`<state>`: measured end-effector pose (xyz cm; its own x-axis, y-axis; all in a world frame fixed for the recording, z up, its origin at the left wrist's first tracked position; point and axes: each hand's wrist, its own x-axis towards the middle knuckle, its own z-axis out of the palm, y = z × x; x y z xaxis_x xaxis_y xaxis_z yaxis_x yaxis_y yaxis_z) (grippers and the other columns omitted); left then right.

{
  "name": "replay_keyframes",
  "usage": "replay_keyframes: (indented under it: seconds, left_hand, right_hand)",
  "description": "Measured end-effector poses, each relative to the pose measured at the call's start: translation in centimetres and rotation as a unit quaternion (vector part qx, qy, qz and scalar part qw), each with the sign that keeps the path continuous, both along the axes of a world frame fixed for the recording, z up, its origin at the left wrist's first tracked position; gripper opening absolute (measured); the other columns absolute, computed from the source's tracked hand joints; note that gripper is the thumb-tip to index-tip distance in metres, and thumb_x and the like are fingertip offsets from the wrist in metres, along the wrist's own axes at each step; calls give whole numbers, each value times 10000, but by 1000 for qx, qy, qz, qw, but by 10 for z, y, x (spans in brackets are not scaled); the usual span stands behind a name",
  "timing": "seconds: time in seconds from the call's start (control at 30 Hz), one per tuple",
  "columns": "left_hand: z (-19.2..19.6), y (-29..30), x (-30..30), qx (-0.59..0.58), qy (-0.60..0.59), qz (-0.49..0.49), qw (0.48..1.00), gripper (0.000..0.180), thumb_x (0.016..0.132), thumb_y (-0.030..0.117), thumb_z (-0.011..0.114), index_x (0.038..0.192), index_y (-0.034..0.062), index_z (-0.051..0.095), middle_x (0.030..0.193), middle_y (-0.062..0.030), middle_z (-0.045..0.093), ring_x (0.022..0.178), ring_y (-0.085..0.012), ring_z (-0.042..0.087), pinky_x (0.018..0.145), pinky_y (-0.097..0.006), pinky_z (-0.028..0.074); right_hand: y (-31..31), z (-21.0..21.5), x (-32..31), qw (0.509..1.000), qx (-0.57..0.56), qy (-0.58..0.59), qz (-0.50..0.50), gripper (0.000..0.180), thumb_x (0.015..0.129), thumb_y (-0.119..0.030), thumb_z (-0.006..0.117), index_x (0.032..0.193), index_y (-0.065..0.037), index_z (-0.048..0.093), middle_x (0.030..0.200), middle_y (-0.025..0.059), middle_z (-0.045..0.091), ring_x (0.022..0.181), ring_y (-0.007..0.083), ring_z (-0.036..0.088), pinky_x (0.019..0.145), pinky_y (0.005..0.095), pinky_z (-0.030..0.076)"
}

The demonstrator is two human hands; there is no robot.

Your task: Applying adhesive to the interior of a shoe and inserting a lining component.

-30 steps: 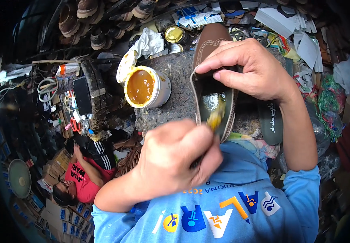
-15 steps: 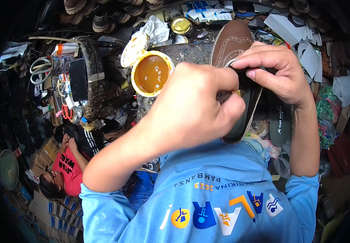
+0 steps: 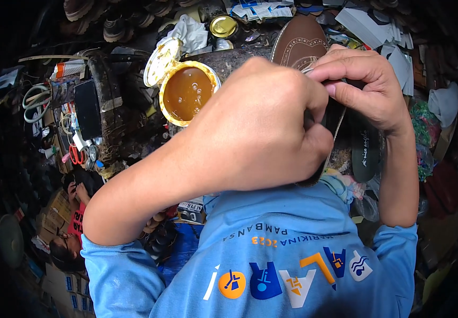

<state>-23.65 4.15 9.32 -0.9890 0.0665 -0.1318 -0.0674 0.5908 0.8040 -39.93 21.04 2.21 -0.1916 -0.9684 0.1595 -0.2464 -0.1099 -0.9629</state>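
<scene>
A brown brogue shoe (image 3: 300, 43) with punched decoration lies in front of me, its toe pointing away. My right hand (image 3: 364, 85) pinches the shoe at its opening, thumb and fingers pressed together. A thin pale edge or lace shows by those fingertips. Over the shoe's left side hangs my left hand (image 3: 271, 122), curled closed. What its fingers hold, if anything, is hidden, and the hand covers much of the shoe's inside. Left of it stands an open tub of amber glue (image 3: 189, 94), its smeared lid folded back. A dark green insole (image 3: 365, 153) lies beside my right forearm.
A closed round tin (image 3: 223, 26) and a crumpled white cloth (image 3: 189, 33) sit behind the tub. Far left are a dark phone (image 3: 87, 108) and red-handled scissors (image 3: 77, 155). Another person (image 3: 72, 228) sits at the lower left. White sheets (image 3: 364, 26) lie at the upper right.
My left hand has moved slightly up and right, covering more of the shoe, and its forearm looks larger. My right hand keeps its pinch. The whole view has shifted a little.
</scene>
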Motion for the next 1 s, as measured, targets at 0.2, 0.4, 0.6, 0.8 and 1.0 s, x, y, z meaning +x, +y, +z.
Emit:
replay_keyframes:
  seconds: [0.2,0.4,0.6,0.8,1.0]
  left_hand:
    - [4,-2,5,77,-54,-11,995,104,695,-20,687,798,-19,703,752,-146,680,695,-297,687,648,-362,543]
    - [-1,-10,3,118,-65,-46,990,163,678,-55,670,825,-4,721,769,-128,672,695,-264,669,654,-335,526]
    - [3,-12,-6,102,-37,-102,989,263,611,-66,648,838,7,760,762,-80,660,702,-220,654,618,-320,512]
    - [6,-14,-20,107,-106,-143,978,305,610,-68,638,864,14,786,776,-83,667,681,-208,659,599,-308,513]
    - [10,-11,-32,105,-139,-189,966,303,601,-64,639,858,2,786,779,-94,667,683,-222,672,596,-305,516]
  right_hand:
    - [0,-2,0,1000,-13,-1,0,262,868,-25,674,1107,10,773,1034,125,752,985,216,691,907,330,523]
    - [-1,-6,4,999,-20,-20,-20,228,843,-41,702,1046,28,778,993,153,761,935,258,689,862,361,522]
    - [-4,0,-1,999,-32,33,-4,228,832,-25,689,1034,27,779,975,150,763,920,257,694,849,362,525]
    - [-4,-8,1,998,-65,11,-22,256,802,13,669,1033,31,777,986,153,767,900,249,703,817,363,546]
    - [-6,-11,3,996,-86,-26,-20,290,781,26,664,1047,10,779,937,141,757,887,242,703,815,348,552]
